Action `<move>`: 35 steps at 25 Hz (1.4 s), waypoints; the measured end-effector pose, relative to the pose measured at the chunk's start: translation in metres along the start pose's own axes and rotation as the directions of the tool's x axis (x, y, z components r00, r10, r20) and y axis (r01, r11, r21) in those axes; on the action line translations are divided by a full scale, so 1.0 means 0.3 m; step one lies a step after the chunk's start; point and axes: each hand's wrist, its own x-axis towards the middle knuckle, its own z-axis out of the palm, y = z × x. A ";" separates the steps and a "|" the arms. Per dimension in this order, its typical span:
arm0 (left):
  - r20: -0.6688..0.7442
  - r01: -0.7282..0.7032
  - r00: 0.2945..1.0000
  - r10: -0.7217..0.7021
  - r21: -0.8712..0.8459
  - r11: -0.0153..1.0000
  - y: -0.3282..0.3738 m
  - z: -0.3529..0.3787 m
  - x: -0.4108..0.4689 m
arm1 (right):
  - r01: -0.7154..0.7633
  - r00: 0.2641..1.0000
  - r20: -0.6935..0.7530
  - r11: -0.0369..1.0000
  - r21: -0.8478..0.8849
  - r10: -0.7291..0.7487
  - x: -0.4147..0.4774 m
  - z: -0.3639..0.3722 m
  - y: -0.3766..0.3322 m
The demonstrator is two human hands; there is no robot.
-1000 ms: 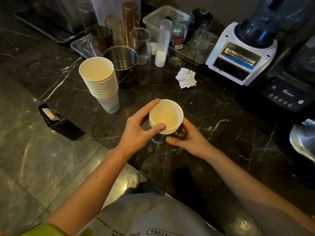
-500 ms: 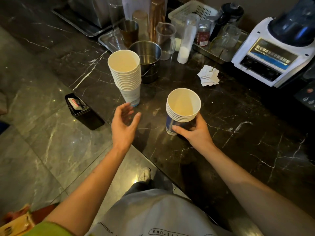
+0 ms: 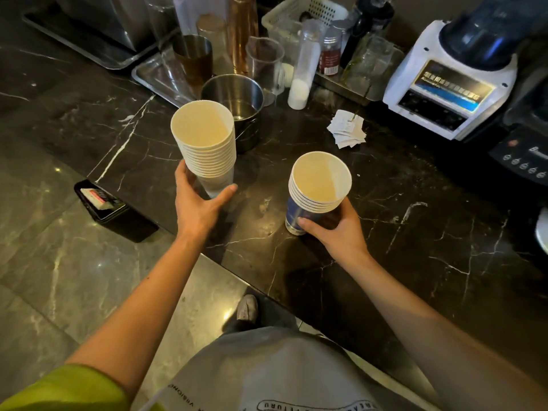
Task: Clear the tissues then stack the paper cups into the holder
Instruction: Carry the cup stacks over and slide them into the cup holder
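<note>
- The left hand (image 3: 201,200) gripped a tall stack of white paper cups (image 3: 207,143) low on its wall. The thumb lay on the side nearer the person's middle, and the fingers (image 3: 183,175) were curled round the far side.
- The tall stack stood near the left front edge of the black, white-veined marble desk (image 3: 415,247), mouth up. It could not be determined whether its base touched the desk.
- The right hand (image 3: 338,229) held a shorter stack of white-rimmed paper cups with a dark blue outer wall (image 3: 317,185). Thumb and fingers were wrapped round the lowest cup.
- The shorter stack was tilted, its base down at the desk surface, to the right of the tall stack and clear of it.
- A round stainless steel pot (image 3: 237,96) stood just behind the tall stack, which partly hid it.
- A small pile of white paper squares (image 3: 347,130) lay on the desk behind the shorter stack, apart from both hands.
- A white blender base with a dark control panel (image 3: 444,93) stood at the right rear of the desk.
- A clear plastic tube holding white powder (image 3: 302,78) stood upright between the pot and the blender base.
- A white slotted plastic basket (image 3: 308,13) sat at the back.
- A black rectangular bin (image 3: 103,203) stood on the floor, left of the desk's edge.
</note>
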 end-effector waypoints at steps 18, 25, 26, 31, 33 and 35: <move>0.458 -0.174 0.859 0.227 -0.154 0.973 0.075 0.173 -0.087 | 0.025 0.854 -0.515 0.981 0.192 0.079 -0.285 -0.103 0.038; 0.699 -0.292 0.627 0.345 -0.200 0.935 0.201 0.464 -0.422 | 0.110 0.641 -0.766 0.980 0.166 0.058 -0.685 -0.346 0.126; 0.729 -0.298 0.586 0.354 -0.212 0.931 0.224 0.513 -0.519 | 0.117 0.596 -0.802 0.982 0.149 0.051 -0.789 -0.384 0.156; 0.874 -0.298 0.325 0.361 -0.268 0.916 0.291 0.716 -1.024 | 0.070 0.295 -0.951 0.990 0.119 0.093 -1.319 -0.537 0.307; 0.911 -0.308 0.156 0.381 -0.322 0.895 0.303 0.816 -1.304 | 0.030 0.105 -0.986 0.990 0.136 0.132 -1.609 -0.582 0.361; 0.932 -0.262 0.013 0.361 -0.345 0.901 0.329 0.861 -1.511 | -0.010 -0.036 -0.988 0.989 0.148 0.148 -1.813 -0.587 0.408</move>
